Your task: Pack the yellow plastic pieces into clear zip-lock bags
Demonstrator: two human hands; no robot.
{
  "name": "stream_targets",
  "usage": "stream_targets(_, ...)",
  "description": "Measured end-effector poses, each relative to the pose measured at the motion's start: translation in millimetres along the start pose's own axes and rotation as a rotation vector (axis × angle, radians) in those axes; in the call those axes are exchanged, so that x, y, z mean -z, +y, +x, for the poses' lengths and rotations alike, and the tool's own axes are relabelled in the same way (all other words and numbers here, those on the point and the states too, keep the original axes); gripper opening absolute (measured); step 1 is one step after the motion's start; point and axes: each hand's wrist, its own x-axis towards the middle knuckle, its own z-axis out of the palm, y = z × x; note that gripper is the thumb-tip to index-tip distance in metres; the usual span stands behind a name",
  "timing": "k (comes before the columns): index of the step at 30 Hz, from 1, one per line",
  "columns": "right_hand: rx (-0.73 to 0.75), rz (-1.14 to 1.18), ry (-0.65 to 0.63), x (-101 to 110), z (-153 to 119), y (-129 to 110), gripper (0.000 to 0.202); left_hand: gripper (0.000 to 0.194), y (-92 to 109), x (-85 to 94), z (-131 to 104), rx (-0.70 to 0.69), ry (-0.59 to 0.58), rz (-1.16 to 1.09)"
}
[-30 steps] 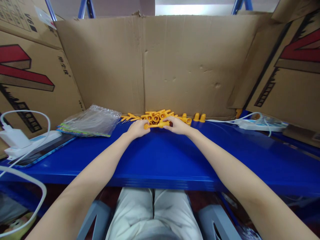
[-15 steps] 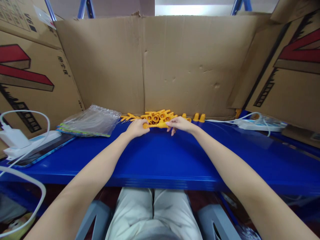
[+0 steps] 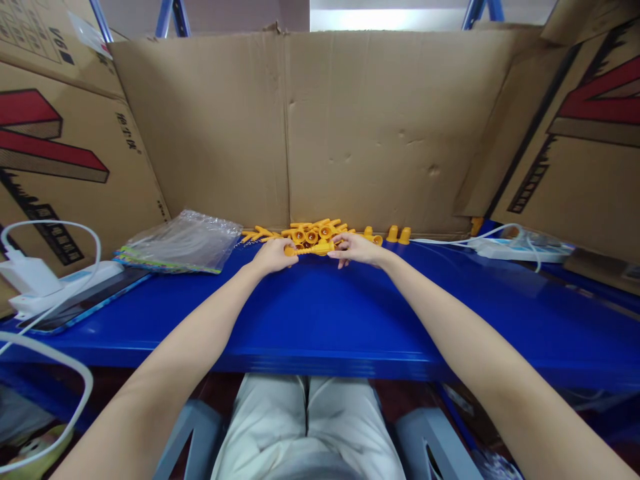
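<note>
Between my hands is a yellow plastic piece point(image 3: 317, 249) with a ribbed, narrow stem on the left and a wider body on the right. My left hand point(image 3: 274, 255) is closed round the stem's left end. At the wider right end, my right hand point(image 3: 356, 249) pinches with thumb and fingertips. Just behind lies a pile of yellow plastic parts point(image 3: 311, 237), several with round cup-like openings facing me. Branched yellow pieces point(image 3: 260, 233) lie to the left, beyond my left hand. Two yellow cups point(image 3: 399, 235) stand upside down at the right.
Clear plastic bags point(image 3: 180, 243) lie on the blue table point(image 3: 320, 313) at the left, beside a phone point(image 3: 85, 303) and a power strip point(image 3: 65, 290). Another power strip point(image 3: 520, 249) with white cables sits right. A cardboard wall point(image 3: 380, 133) closes off the back.
My right hand has shifted slightly, its fingers drawn closer together at the yellow piece's right end. The left hand stays almost in place with its grip kept.
</note>
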Motion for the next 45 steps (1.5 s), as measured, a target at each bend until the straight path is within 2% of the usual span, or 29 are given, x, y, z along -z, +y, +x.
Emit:
stream_targets(4,0.019,-0.035,-0.004,-0.4,-1.0,-2.1,0.029,0.024,2.1,1.1,-1.6,-0.022,0.011,-0.031)
stream_targets(8,-0.077,-0.022,0.0,-3.6,-4.5,-7.3,0.049,0.022,6.6,1.6,-3.2,-0.046,0.032,-0.04)
stream_targets(14,-0.26,-0.014,0.087,-10.4,-3.2,-9.6,0.056,0.021,11.8,3.6,-5.1,-0.028,0.026,-0.078)
stream_targets(18,-0.294,-0.06,0.08,-9.5,-4.7,-13.8,0.066,0.021,13.2,4.2,-4.7,0.004,0.032,-0.097)
stream_targets(20,-0.255,-0.14,0.099,-7.0,-5.6,-15.2,0.07,0.022,12.3,3.9,-3.6,0.004,0.045,-0.084)
stream_targets(22,-0.145,-0.251,0.151,-4.5,-5.3,-14.5,0.063,0.022,10.8,3.9,-2.6,0.006,0.061,-0.072)
stream_targets(24,0.055,-0.384,0.215,-2.9,-4.1,-12.1,0.048,0.022,9.3,4.2,-1.9,0.006,0.069,-0.076)
stream_targets(27,0.372,-0.645,0.257,-4.4,-2.3,-8.2,0.048,0.022,8.0,4.9,-1.7,0.007,0.058,-0.105)
stream_targets(29,0.48,-0.82,0.253,-7.8,-2.2,-7.6,0.043,0.023,7.9,4.7,-1.9,0.005,0.046,-0.133)
stream_targets(34,0.53,-1.005,0.234,-15.6,-5.1,-12.5,0.016,0.023,7.5,2.2,-2.0,-0.03,0.052,-0.15)
stream_targets(39,0.522,-1.006,0.214,-15.3,-6.5,-13.9,0.014,0.025,5.4,0.4,-1.1,-0.049,0.066,-0.138)
stream_targets(45,0.491,-0.889,0.199,-14.7,-4.5,-9.7,0.016,0.026,4.5,0.5,-1.4,-0.065,0.069,-0.112)
